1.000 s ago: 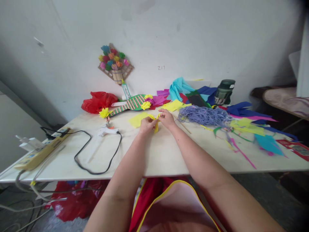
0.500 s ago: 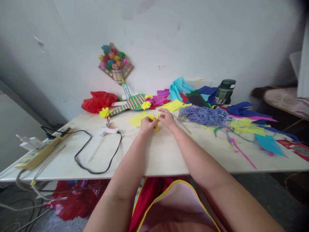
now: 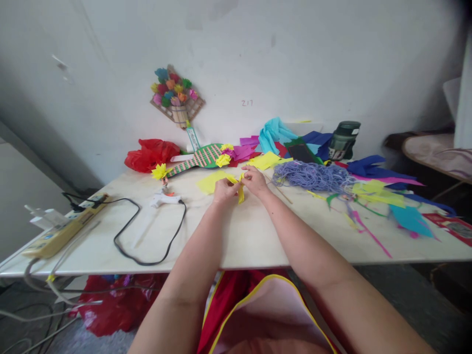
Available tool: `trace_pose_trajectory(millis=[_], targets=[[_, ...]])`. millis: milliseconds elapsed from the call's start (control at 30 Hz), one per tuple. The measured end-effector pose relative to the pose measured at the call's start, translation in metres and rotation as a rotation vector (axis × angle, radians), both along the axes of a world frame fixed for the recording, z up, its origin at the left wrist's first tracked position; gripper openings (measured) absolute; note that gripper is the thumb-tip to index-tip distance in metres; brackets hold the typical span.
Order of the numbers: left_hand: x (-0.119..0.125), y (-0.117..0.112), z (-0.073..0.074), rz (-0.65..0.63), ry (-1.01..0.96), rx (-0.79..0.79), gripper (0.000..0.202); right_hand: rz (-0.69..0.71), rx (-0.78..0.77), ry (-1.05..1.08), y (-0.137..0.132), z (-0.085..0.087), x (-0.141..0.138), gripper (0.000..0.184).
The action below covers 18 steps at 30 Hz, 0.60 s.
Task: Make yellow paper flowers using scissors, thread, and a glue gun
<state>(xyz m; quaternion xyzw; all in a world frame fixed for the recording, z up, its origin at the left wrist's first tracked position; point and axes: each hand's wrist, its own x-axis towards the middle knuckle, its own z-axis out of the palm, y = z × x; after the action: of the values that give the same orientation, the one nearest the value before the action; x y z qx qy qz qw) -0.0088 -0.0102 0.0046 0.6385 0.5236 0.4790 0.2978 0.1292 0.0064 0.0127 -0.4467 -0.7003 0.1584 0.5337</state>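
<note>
Seated at the near edge of a pale desk [image 3: 243, 236], a person stretches both forearms out over its top, and the two hands meet just short of a loose yellow paper sheet [image 3: 211, 182]. The left hand [image 3: 223, 191] and the right hand [image 3: 255, 181] are each closed in a pinch on a small folded yellow paper strip [image 3: 240, 192], which sits between them; its free end hangs down toward the desk, so its long axis runs roughly upright. Neither hand is plainly nearer to the strip: both touch it, the left from the sheet's side, the right from the far side.

Left of the sheet lies a white glue gun [image 3: 164, 199] with a black cord [image 3: 147, 236] looping toward a power strip [image 3: 62, 231]. Right of the sheet is a heap of purple yarn [image 3: 313, 176] and scattered coloured paper offcuts [image 3: 383, 196]. Beyond the sheet, by the wall, rest a striped paper craft [image 3: 199, 158] with yellow flowers and a red plastic bag [image 3: 149, 153].
</note>
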Motion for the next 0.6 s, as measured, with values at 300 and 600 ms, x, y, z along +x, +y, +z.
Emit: trace_pose_trajectory(millis=[300, 600], targets=[[0.0015, -0.0036, 0.0026, -0.001, -0.085, -0.012, 0.018, 0.026, 0.006, -0.002, -0.0006, 0.0008, 0.0003, 0.019], [-0.002, 0.0016, -0.0025, -0.017, -0.027, 0.042, 0.027, 0.017, 0.016, 0.015, 0.0009, -0.0008, 0.0004, 0.017]])
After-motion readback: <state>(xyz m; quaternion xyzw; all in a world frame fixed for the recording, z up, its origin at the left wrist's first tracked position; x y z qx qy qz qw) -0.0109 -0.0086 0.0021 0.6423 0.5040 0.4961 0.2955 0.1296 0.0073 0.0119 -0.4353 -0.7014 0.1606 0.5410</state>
